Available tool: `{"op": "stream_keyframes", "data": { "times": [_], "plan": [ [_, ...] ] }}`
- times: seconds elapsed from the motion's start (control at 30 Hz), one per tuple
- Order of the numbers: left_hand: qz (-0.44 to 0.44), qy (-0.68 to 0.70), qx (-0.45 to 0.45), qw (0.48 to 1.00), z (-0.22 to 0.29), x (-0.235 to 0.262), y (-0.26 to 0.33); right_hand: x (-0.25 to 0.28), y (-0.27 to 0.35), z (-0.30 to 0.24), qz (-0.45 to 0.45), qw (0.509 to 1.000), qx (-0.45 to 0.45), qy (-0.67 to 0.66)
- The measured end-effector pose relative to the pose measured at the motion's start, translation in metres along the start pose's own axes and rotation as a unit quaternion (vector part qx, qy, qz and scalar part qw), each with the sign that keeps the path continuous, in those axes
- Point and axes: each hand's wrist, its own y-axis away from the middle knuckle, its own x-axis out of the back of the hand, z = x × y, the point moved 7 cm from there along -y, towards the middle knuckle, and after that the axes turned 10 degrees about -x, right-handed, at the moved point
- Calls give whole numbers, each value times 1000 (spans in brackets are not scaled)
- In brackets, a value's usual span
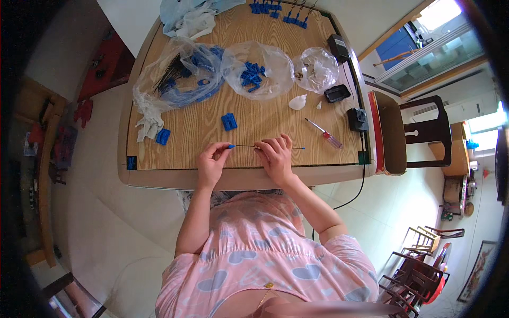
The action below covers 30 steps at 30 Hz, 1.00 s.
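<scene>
At the near edge of the table, my left hand [213,161] pinches a small blue plastic piece [231,147] between thumb and fingertips. From that piece a thin dark rod [244,146] runs right into my right hand [277,158], whose fingers are closed around it. Beyond those fingers the rod comes out again and ends in a small blue tip [303,148]. A blue plastic block [229,122] lies just past my left hand, and another blue block [163,137] is farther left. To the right of my right hand rests a screwdriver [324,133] with a red, clear handle.
Across the wooden table [196,127] stand clear bags: one with dark rods [172,74], one with blue pieces [253,75], one with small parts [317,69]. A white bulb-shaped item [298,102], black tray [337,94] and black box with cable [358,120] sit right. Finished-looking blue pieces [295,21] lie far.
</scene>
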Motion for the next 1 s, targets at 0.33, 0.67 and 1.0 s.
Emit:
{"op": "stream_keyframes", "data": {
  "times": [0.33,0.67,1.0],
  "plan": [
    [-16,-52,-53,997,18,1,-4,0,1,-1,-6,1000,8,9],
    [-100,-145,-183,967,41,-30,-12,-14,4,-3,-83,996,45,0],
    [58,-194,-133,970,21,-1,-39,-3,-3,28,-19,995,-50,87]
  ]
}}
